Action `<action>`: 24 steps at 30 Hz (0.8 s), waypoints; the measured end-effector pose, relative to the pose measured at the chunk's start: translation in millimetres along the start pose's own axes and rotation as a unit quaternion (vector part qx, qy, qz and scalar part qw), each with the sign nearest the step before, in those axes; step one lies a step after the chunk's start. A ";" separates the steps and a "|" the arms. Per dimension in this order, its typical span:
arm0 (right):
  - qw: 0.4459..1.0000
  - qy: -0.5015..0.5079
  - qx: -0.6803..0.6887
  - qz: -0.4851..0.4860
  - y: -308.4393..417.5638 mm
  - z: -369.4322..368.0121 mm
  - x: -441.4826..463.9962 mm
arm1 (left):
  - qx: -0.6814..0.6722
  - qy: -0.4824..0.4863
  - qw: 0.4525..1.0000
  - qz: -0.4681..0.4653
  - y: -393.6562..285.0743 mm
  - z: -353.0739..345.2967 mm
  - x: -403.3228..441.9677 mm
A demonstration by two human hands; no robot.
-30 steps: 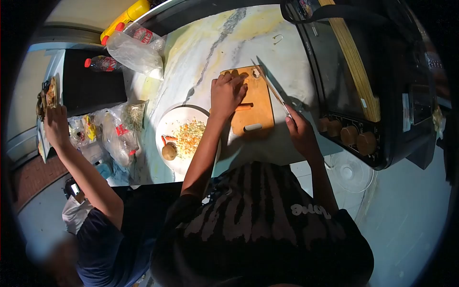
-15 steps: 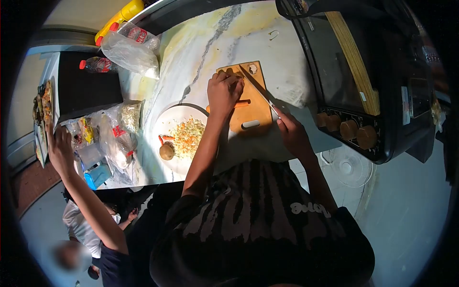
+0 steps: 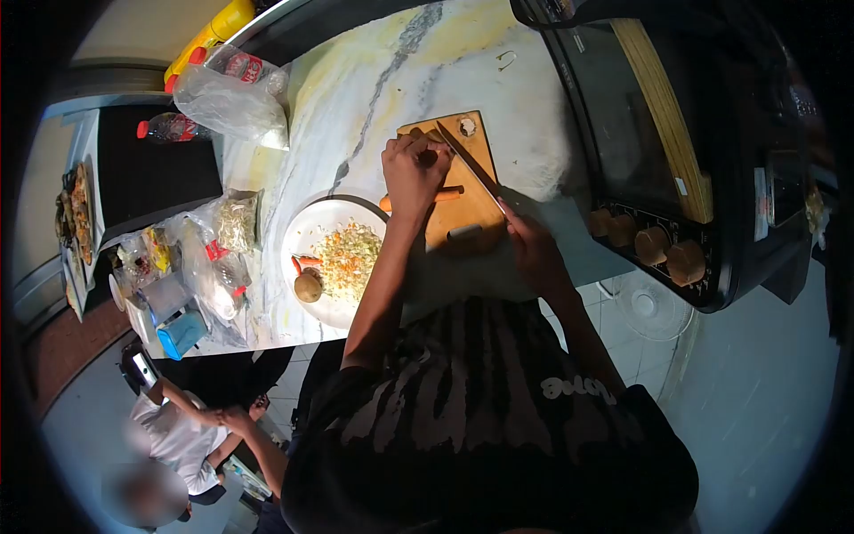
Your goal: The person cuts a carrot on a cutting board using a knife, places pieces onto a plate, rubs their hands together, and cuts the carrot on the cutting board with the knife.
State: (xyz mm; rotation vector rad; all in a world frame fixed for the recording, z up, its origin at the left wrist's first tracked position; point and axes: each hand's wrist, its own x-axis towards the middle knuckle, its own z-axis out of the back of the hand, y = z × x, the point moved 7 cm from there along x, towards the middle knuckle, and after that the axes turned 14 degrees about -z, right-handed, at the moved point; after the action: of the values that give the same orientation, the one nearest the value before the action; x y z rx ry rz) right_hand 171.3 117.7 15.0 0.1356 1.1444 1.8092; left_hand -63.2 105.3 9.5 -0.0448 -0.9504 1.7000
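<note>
Closed around the handle, my right hand (image 3: pixel 532 251) grips the knife (image 3: pixel 471 166), blade angled over the cutting board (image 3: pixel 445 228). Left of the board sits the plate (image 3: pixel 305 229) of chopped vegetables (image 3: pixel 351 258). The carrot (image 3: pixel 450 193) lies crosswise on the board. Farther up, my left hand (image 3: pixel 414 176) has bent fingers; I cannot tell their grip. Beyond, the plastic bag (image 3: pixel 222 102) rests at far left.

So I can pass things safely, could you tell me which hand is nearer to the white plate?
The left hand, just beyond and right of the plate; the right hand, holding the knife, is farther, right of the cutting board.
</note>
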 end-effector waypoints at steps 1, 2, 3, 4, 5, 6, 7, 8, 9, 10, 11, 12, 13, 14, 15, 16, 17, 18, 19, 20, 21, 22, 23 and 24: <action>1.000 0.008 0.005 -0.017 1.1 -0.2 -0.6 | -0.005 0.002 1.000 0.006 0.2 0.3 -0.1; 0.999 0.017 0.009 -0.034 1.0 -1.8 -1.8 | -0.005 0.004 1.000 0.008 0.8 0.7 -0.7; 0.999 0.018 0.009 -0.036 0.5 -4.5 -3.4 | 0.011 0.010 1.000 -0.009 -1.3 1.2 -0.5; 0.999 0.011 0.019 -0.039 -1.0 -6.9 -4.1 | 0.027 0.015 0.999 -0.028 -3.4 1.1 0.3; 0.999 0.003 0.030 -0.043 -3.0 -9.7 -4.5 | 0.027 0.018 0.999 -0.027 -3.1 0.9 0.2; 0.998 0.004 0.031 -0.046 -5.8 -14.4 -4.5 | 0.023 0.021 0.999 -0.023 -3.3 1.1 -0.1; 0.998 -0.010 0.049 -0.028 -6.0 -16.5 -4.5 | 0.019 0.024 0.999 -0.019 -3.1 1.1 -0.5; 0.998 -0.023 0.066 -0.010 -5.3 -17.2 -5.1 | 0.019 0.026 0.999 -0.018 -3.1 1.1 -0.7; 0.997 -0.023 0.067 -0.011 0.4 -14.6 -4.7 | 0.009 0.023 1.000 -0.017 -2.2 1.3 -0.6; 0.998 -0.007 0.037 -0.045 4.1 -12.0 -3.8 | -0.001 0.019 1.000 -0.015 -1.7 1.5 -0.6; 0.997 0.009 0.007 -0.079 4.7 -12.1 -4.1 | -0.001 0.021 1.000 -0.015 -1.9 1.7 -0.6; 0.997 0.009 0.008 -0.081 4.4 -13.4 -3.7 | -0.004 0.014 1.000 -0.009 -1.2 2.4 -0.9; 0.997 -0.002 -0.021 -0.071 4.4 -14.2 -0.7 | -0.007 0.007 1.000 -0.004 -0.9 2.9 -0.1; 0.997 -0.013 -0.050 -0.061 4.5 -15.0 3.3 | -0.008 0.006 1.000 -0.006 -1.1 1.8 0.7; 0.997 -0.014 -0.050 -0.060 4.0 -17.5 6.8 | 0.007 0.003 1.000 -0.012 -2.2 2.3 0.8; 0.997 -0.052 -0.049 -0.015 9.8 -16.0 8.8 | 0.023 0.000 1.000 -0.018 -2.8 3.6 0.3; 0.995 -0.088 -0.048 0.030 16.1 -13.8 8.0 | 0.025 -0.001 1.000 -0.017 -3.0 4.4 -1.0; 0.995 -0.087 -0.047 0.032 16.9 -14.6 8.3 | 0.023 0.000 1.000 -0.010 -4.1 5.0 -1.3; 0.995 -0.090 -0.031 0.037 18.4 -13.9 9.3 | 0.020 0.001 1.000 -0.004 -4.8 5.5 0.0; 0.995 -0.093 -0.015 0.043 19.9 -12.9 10.5 | 0.021 -0.001 1.000 -0.005 -4.5 5.1 -0.5; 0.994 -0.094 -0.015 0.046 19.6 -13.0 11.6 | 0.022 -0.014 1.000 -0.004 -3.9 5.5 -1.9; 0.993 -0.099 -0.008 0.057 19.6 -11.9 11.3 | 0.023 -0.026 0.999 -0.003 -3.0 5.8 -3.3; 0.992 -0.104 0.000 0.068 19.4 -11.0 9.9 | 0.022 -0.027 0.999 -0.003 -1.9 5.2 -5.5; 0.992 -0.104 -0.001 0.068 21.5 -9.6 9.4 | 0.020 -0.027 0.999 0.004 -1.8 6.0 -6.3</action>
State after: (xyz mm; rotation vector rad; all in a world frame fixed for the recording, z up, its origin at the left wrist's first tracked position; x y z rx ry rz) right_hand 147.1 116.4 22.2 0.4011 1.0054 1.8664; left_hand -62.3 96.8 11.9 0.0241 -0.9571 1.7352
